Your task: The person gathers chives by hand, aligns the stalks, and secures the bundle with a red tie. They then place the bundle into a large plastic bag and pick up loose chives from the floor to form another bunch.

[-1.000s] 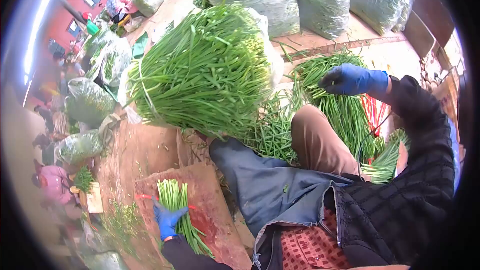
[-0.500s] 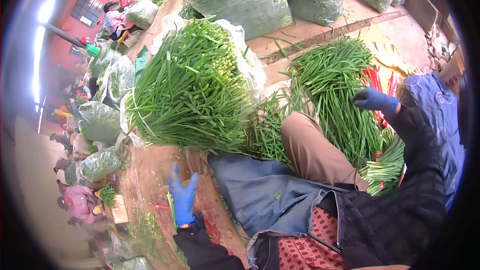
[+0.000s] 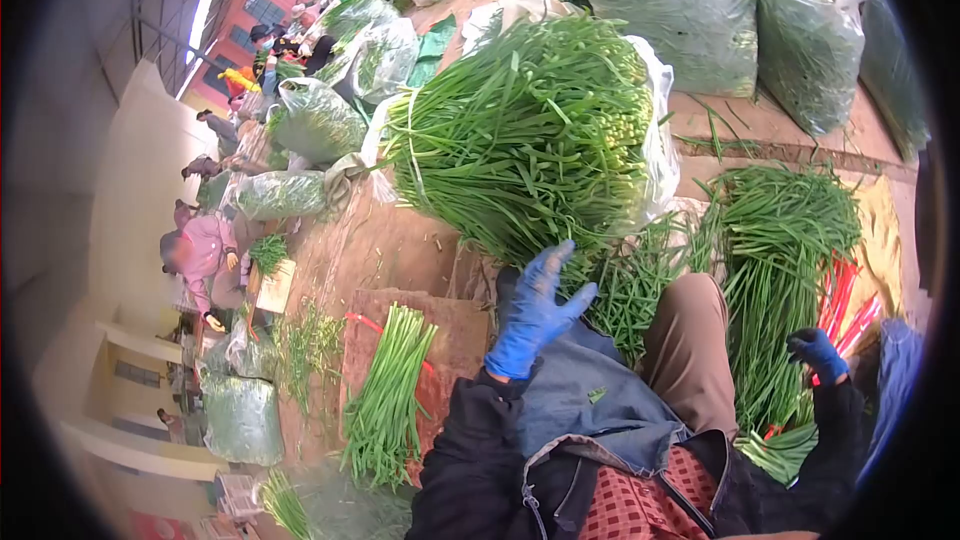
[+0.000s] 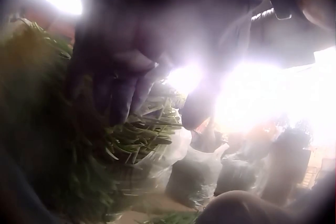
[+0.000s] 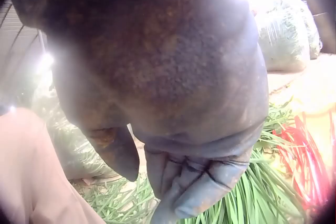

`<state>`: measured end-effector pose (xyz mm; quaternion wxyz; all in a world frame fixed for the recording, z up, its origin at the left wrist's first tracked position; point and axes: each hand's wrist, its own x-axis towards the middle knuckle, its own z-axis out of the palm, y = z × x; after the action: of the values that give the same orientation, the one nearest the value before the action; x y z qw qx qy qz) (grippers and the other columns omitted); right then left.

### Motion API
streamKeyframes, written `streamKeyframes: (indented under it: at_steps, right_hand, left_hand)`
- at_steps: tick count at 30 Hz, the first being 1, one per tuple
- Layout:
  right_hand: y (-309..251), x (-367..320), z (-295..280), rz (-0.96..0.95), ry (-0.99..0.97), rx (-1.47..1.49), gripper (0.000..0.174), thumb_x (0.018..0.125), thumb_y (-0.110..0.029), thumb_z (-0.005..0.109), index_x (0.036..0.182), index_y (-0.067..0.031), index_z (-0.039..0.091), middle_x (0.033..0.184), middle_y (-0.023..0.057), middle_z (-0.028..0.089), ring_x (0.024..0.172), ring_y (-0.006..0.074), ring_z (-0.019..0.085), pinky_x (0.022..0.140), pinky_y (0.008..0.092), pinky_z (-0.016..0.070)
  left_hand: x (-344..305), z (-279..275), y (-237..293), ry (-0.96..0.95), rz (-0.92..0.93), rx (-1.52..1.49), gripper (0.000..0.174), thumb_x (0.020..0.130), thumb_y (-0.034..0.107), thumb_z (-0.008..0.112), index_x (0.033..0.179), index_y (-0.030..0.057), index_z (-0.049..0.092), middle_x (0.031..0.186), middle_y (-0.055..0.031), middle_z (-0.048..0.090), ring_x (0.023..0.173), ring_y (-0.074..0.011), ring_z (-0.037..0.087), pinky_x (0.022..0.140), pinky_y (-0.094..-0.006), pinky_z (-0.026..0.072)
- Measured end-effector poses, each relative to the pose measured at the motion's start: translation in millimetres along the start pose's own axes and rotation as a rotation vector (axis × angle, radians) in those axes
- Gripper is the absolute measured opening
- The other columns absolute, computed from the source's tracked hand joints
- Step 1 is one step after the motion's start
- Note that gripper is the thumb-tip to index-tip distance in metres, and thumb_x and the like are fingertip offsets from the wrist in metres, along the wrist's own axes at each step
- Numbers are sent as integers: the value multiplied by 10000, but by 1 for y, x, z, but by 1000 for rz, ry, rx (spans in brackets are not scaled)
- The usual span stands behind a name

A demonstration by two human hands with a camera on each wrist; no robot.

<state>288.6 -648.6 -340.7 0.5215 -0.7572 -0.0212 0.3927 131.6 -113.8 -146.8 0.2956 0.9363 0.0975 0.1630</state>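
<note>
My blue-gloved left hand (image 3: 535,315) is spread at the near edge of a big bundle of garlic chives (image 3: 530,130), its fingers pointing toward the leaves and holding nothing. The left wrist view is dark and hazy, with its fingers in front of the chives (image 4: 142,134). My right hand (image 3: 817,355), also gloved, hangs loosely curled beside the red ties (image 3: 840,300), over the right-hand pile of chives (image 3: 780,230). Nothing lies between its fingers in the right wrist view (image 5: 194,176). A smaller bunch of chives (image 3: 385,390) lies on a reddish board (image 3: 455,320), a red tie beneath it.
Large clear plastic bags of greens (image 3: 665,20) stand at the back. More filled bags (image 3: 315,125) line the left side, where a person in pink (image 3: 205,250) sits. My bent knee (image 3: 690,330) rises between the hands. Blue cloth (image 3: 895,380) lies far right.
My left hand has let go of the small bunch on the board and moved up and right to the big bundle. My right hand has come down toward the red ties. The head view has turned.
</note>
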Motion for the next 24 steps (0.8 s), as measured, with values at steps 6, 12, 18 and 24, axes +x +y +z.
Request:
streamKeyframes:
  at_steps: [6, 12, 18, 24]
  right_hand:
    - [-1, 2, 9, 8, 24, -47, 248, 854, -104, 614, 1012, 87, 597, 802, 134, 639, 641, 209, 635, 557, 316, 543]
    - [17, -9, 14, 22, 37, 59, 238, 857, -101, 608, 998, 90, 604, 821, 140, 644, 684, 197, 636, 567, 314, 550]
    - [-12, -21, 32, -7, 138, -160, 256, 861, -152, 626, 985, 72, 638, 782, 100, 669, 631, 129, 610, 580, 275, 488]
    - [-155, 6, 74, -322, 164, -121, 444, 869, -130, 621, 1271, 8, 492, 1205, 104, 573, 1040, 148, 552, 918, 299, 453]
  left_hand:
    - [3, 27, 20, 7, -2, -161, 599, 762, 203, 742, 1280, 51, 483, 1183, -133, 571, 1094, -248, 555, 961, -340, 426]
    - [1, 37, 34, -46, 48, -198, 585, 771, 200, 733, 1275, 39, 484, 1206, -137, 558, 1103, -248, 552, 956, -341, 434]
    - [-6, 22, 29, 14, 9, -227, 528, 777, 151, 720, 1240, 20, 504, 1215, -139, 549, 1104, -234, 546, 959, -337, 430]
    - [-1, -10, -40, 530, -466, -755, 439, 854, 229, 633, 1225, 31, 506, 1204, -82, 527, 1116, -193, 497, 984, -336, 383]
